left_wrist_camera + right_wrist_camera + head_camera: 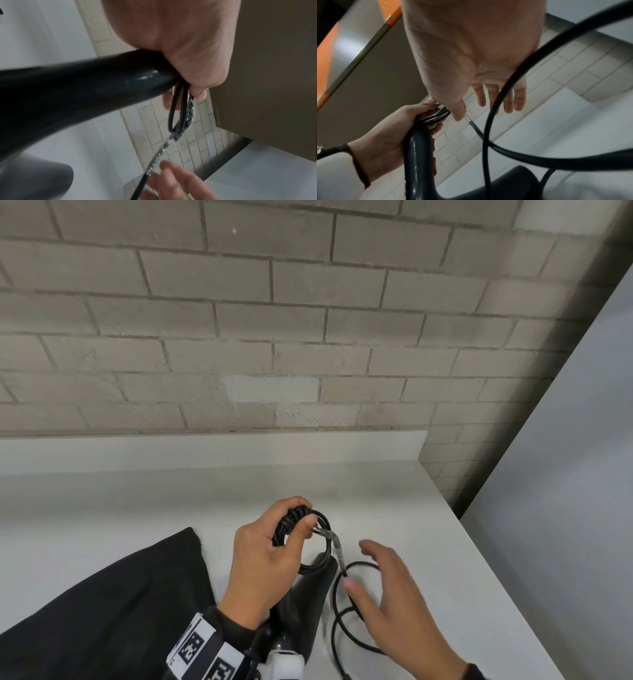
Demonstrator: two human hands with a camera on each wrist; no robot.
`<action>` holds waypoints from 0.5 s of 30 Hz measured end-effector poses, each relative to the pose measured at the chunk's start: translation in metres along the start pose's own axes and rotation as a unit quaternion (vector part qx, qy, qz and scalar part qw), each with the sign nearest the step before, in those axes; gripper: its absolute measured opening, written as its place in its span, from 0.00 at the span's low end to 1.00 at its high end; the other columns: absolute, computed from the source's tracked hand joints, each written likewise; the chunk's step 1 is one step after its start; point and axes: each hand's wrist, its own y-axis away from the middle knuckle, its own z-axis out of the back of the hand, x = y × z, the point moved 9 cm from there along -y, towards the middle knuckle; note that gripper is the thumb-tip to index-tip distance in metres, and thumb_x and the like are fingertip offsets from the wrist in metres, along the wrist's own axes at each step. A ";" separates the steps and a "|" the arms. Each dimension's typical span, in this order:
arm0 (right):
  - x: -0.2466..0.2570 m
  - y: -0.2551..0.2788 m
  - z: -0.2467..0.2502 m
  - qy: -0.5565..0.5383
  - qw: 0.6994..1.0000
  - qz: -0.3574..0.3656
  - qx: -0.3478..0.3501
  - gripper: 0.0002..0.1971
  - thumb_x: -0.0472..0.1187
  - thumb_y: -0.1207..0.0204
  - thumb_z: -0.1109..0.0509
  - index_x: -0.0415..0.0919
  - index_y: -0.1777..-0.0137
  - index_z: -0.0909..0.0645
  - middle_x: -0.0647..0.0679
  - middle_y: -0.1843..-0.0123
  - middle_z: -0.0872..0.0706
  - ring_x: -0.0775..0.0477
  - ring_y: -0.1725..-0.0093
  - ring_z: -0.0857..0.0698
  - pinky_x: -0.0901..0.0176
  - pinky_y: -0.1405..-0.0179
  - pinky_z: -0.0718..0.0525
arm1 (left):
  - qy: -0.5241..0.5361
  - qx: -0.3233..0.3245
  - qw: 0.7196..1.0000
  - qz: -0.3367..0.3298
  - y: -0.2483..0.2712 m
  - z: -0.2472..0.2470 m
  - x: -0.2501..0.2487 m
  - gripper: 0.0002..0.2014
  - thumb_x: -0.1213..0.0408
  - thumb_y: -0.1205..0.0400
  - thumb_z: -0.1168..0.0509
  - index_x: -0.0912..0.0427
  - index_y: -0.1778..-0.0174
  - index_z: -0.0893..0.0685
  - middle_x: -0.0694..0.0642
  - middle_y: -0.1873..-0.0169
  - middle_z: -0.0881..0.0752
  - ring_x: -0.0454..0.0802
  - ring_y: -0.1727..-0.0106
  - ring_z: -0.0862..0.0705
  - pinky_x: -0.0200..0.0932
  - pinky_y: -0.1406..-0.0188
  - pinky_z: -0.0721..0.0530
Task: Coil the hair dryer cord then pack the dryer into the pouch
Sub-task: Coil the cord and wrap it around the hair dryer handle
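Observation:
My left hand (305, 517) grips several black loops of the cord coil (320, 546) just above the end of the dark hair dryer handle (308, 587). The dryer lies on the white counter (137, 508) beneath that hand. In the left wrist view the handle (85, 88) butts against the palm and the coil (178, 115) hangs from the fingers. A taped stretch of cord (335, 542) leads from the coil to a loose loop (337, 597). My right hand (368, 568) hovers open over that loop, fingers spread and holding nothing. The black pouch (102, 611) lies flat at the left.
A grey brick wall (274, 337) rises behind the counter. The counter's right edge (479, 542) runs diagonally next to a pale panel (565, 474). In the right wrist view the loose cord (505, 83) arcs in front of my open fingers.

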 end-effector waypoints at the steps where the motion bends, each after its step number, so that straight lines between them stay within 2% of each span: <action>1: 0.006 -0.004 -0.005 -0.024 1.000 0.001 0.019 0.25 0.57 0.20 0.35 0.62 0.26 0.39 0.72 0.32 0.30 0.71 0.31 0.32 0.73 0.34 0.34 | -0.002 0.001 1.000 -0.001 0.000 0.000 0.000 0.07 0.52 0.21 0.30 0.44 0.49 0.13 0.41 0.65 0.09 0.42 0.59 0.09 0.29 0.55 0.16; 2: 0.010 -0.007 -0.011 -0.055 0.997 0.004 0.046 0.23 0.56 0.19 0.35 0.64 0.28 0.38 0.74 0.33 0.27 0.71 0.32 0.29 0.75 0.36 0.32 | -0.002 0.001 1.000 0.000 0.000 0.000 0.001 0.07 0.52 0.22 0.30 0.44 0.48 0.13 0.41 0.65 0.09 0.42 0.59 0.09 0.29 0.55 0.16; 3: 0.015 -0.010 -0.016 -0.085 0.994 0.017 0.068 0.18 0.54 0.19 0.35 0.65 0.33 0.35 0.72 0.38 0.21 0.70 0.35 0.24 0.74 0.39 0.28 | -0.001 0.000 1.000 -0.001 0.000 0.000 0.000 0.08 0.51 0.22 0.31 0.44 0.48 0.13 0.40 0.65 0.09 0.42 0.59 0.09 0.30 0.55 0.15; 4: 0.021 -0.012 -0.016 -0.116 0.990 0.034 0.076 0.12 0.51 0.18 0.34 0.64 0.39 0.30 0.65 0.47 0.15 0.65 0.41 0.18 0.70 0.42 0.23 | -0.002 -0.001 1.000 -0.002 -0.001 0.001 0.001 0.08 0.51 0.22 0.31 0.44 0.48 0.13 0.40 0.64 0.09 0.41 0.59 0.09 0.30 0.55 0.15; 5: 0.027 -0.014 -0.011 -0.149 0.985 0.050 0.067 0.07 0.47 0.17 0.34 0.62 0.45 0.27 0.57 0.55 0.13 0.60 0.50 0.14 0.62 0.46 0.19 | -0.004 -0.003 1.000 -0.001 -0.001 0.002 0.001 0.08 0.51 0.22 0.31 0.44 0.48 0.13 0.40 0.64 0.09 0.41 0.59 0.09 0.31 0.55 0.15; 7: 0.033 -0.014 0.009 -0.191 0.979 0.064 0.026 0.06 0.43 0.17 0.34 0.58 0.51 0.23 0.49 0.65 0.16 0.54 0.65 0.15 0.46 0.56 0.14 | 0.003 -0.009 1.000 0.006 -0.002 0.005 0.002 0.08 0.51 0.22 0.31 0.45 0.49 0.13 0.41 0.65 0.09 0.42 0.59 0.09 0.30 0.55 0.15; 8: 0.035 -0.014 0.021 -0.200 0.977 0.070 0.002 0.05 0.44 0.17 0.35 0.58 0.52 0.22 0.48 0.66 0.18 0.51 0.68 0.18 0.44 0.62 0.15 | 0.012 -0.011 1.000 0.009 -0.002 0.006 0.002 0.08 0.52 0.23 0.30 0.45 0.49 0.13 0.42 0.65 0.09 0.42 0.59 0.09 0.29 0.56 0.16; 10: 0.047 -0.012 0.051 -0.163 0.978 0.113 -0.063 0.03 0.47 0.18 0.35 0.58 0.52 0.20 0.52 0.64 0.17 0.51 0.68 0.19 0.50 0.66 0.17 | 0.026 -0.005 1.000 0.013 -0.001 0.006 0.001 0.08 0.53 0.24 0.29 0.46 0.50 0.12 0.42 0.66 0.09 0.42 0.60 0.09 0.28 0.55 0.17; 11: 0.056 -0.010 0.066 -0.130 0.976 0.148 -0.097 0.03 0.47 0.19 0.35 0.56 0.51 0.20 0.55 0.63 0.17 0.52 0.65 0.18 0.57 0.65 0.19 | 0.030 0.004 0.999 0.016 -0.001 0.003 0.001 0.08 0.54 0.25 0.27 0.45 0.51 0.12 0.42 0.65 0.08 0.42 0.60 0.09 0.28 0.54 0.17; 13: 0.076 -0.006 0.091 -0.057 0.965 0.205 -0.152 0.04 0.42 0.19 0.33 0.50 0.50 0.17 0.59 0.60 0.16 0.56 0.60 0.18 0.71 0.60 0.23 | 0.040 0.028 0.998 0.024 0.001 -0.004 0.000 0.12 0.62 0.29 0.20 0.45 0.52 0.11 0.40 0.62 0.08 0.42 0.59 0.09 0.27 0.55 0.17; 15: 0.091 -0.008 0.106 0.000 0.953 0.240 -0.188 0.04 0.38 0.20 0.31 0.44 0.48 0.15 0.58 0.56 0.15 0.61 0.56 0.18 0.76 0.56 0.24 | 0.043 0.051 0.998 0.019 0.003 -0.011 -0.003 0.17 0.66 0.33 0.16 0.46 0.53 0.11 0.39 0.61 0.08 0.42 0.61 0.09 0.27 0.57 0.17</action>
